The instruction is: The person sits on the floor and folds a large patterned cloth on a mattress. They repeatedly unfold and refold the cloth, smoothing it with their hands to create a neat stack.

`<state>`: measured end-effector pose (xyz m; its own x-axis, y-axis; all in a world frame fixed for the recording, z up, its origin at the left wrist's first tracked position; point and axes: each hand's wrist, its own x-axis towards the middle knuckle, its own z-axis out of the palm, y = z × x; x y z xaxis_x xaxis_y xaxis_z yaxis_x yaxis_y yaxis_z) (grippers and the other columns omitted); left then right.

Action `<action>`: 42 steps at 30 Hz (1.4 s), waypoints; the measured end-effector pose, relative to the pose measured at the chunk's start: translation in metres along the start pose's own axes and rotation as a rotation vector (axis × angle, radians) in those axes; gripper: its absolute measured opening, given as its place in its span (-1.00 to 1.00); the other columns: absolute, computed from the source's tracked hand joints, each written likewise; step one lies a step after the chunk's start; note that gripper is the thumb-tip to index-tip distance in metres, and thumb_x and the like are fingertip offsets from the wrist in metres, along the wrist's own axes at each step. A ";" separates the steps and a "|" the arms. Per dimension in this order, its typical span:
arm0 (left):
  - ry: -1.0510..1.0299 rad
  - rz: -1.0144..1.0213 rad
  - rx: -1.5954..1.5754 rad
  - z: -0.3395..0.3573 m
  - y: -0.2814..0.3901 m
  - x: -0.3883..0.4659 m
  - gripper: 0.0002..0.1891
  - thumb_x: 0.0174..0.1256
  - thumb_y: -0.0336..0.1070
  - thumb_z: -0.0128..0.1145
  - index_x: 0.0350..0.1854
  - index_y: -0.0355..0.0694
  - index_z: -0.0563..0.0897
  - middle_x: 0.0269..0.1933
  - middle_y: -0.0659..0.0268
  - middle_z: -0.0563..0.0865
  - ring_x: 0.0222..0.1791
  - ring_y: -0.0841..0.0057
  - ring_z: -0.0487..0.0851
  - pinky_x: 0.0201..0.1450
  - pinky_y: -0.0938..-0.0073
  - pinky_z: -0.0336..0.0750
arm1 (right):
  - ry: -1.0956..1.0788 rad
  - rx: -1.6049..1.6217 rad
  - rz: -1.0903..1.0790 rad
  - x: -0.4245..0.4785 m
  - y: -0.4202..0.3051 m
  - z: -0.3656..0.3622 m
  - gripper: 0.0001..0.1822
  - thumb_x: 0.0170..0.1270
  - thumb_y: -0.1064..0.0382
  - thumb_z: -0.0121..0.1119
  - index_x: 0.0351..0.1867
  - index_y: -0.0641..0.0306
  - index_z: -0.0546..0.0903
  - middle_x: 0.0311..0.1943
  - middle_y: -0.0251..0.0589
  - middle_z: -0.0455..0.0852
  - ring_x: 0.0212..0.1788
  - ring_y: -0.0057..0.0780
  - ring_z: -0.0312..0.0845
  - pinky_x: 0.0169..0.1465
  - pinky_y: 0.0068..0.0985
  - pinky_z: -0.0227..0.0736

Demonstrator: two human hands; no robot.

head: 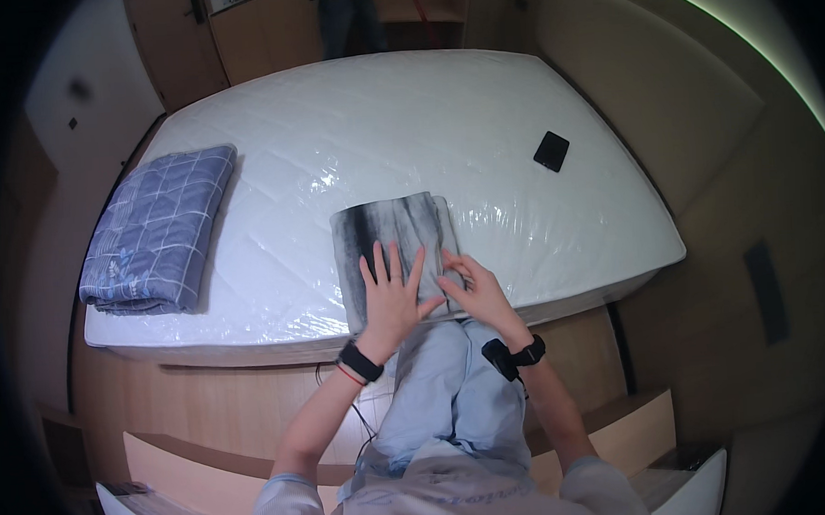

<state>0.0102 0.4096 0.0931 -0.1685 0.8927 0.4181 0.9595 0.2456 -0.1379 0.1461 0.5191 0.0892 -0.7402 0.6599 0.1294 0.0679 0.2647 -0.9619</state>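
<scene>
A folded grey and black streaked cloth (411, 219) lies at the near edge of a mattress (393, 120) wrapped in clear plastic. Flat on top of it rests my left hand (393, 296), fingers spread apart. My right hand (479, 289) is at the cloth's right side, thumb and fingertips on its folded edge; whether they pinch a layer is not clear. Both wrists wear black bands. My knees are close to the mattress side, just below the cloth.
A folded blue checked quilt (159, 230) sits on the left of the mattress. A black flat device (551, 151) lies at the right. Beyond the far edge stands a person (350, 18) near a cabinet (268, 36) and a door (175, 43). Cables (361, 422) run beside my legs.
</scene>
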 end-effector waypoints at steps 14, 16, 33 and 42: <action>-0.104 -0.186 -0.079 -0.038 0.022 -0.025 0.04 -0.35 0.21 0.36 0.31 -0.10 0.23 0.35 -0.02 0.10 0.33 -0.18 -0.01 0.21 -0.26 -0.03 | -0.186 -0.663 -0.229 0.067 0.008 0.013 -0.26 0.22 0.03 -0.01 0.36 0.24 0.02 0.41 -0.14 -0.16 0.43 -0.06 -0.34 0.35 -0.04 -0.25; -0.143 -0.243 -0.070 -0.038 0.032 -0.031 0.09 -0.40 0.14 0.41 0.32 -0.13 0.19 0.36 -0.04 0.06 0.32 -0.26 -0.05 0.21 -0.30 -0.04 | -0.119 -0.633 -0.253 0.053 0.002 0.017 -0.24 0.19 0.04 0.01 0.36 0.26 0.01 0.40 -0.08 -0.14 0.43 -0.10 -0.28 0.35 -0.07 -0.21; -0.176 -0.096 -0.089 -0.013 0.006 0.011 0.15 -0.47 0.22 0.36 0.31 -0.24 0.19 0.33 0.05 0.19 0.36 0.13 0.07 0.29 -0.23 -0.20 | 0.021 -0.807 -0.258 0.016 0.005 0.032 -0.30 0.12 0.13 -0.01 0.25 0.49 0.13 0.27 0.14 0.17 0.35 -0.09 0.01 0.26 -0.17 0.08; -0.058 -0.011 -0.381 -0.011 -0.008 0.008 0.02 -0.31 0.20 0.32 0.23 -0.38 0.28 0.28 0.08 0.32 0.33 0.31 0.20 0.39 0.07 -0.19 | 0.003 -0.618 -0.221 0.033 0.003 0.019 -0.34 0.21 -0.03 -0.02 0.18 0.48 0.25 0.19 0.20 0.28 0.26 -0.01 0.17 0.25 -0.10 0.07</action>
<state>0.0035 0.4106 0.1080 -0.1810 0.9134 0.3646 0.9708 0.1066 0.2148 0.1094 0.5285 0.0856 -0.7787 0.5456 0.3099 0.2869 0.7488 -0.5975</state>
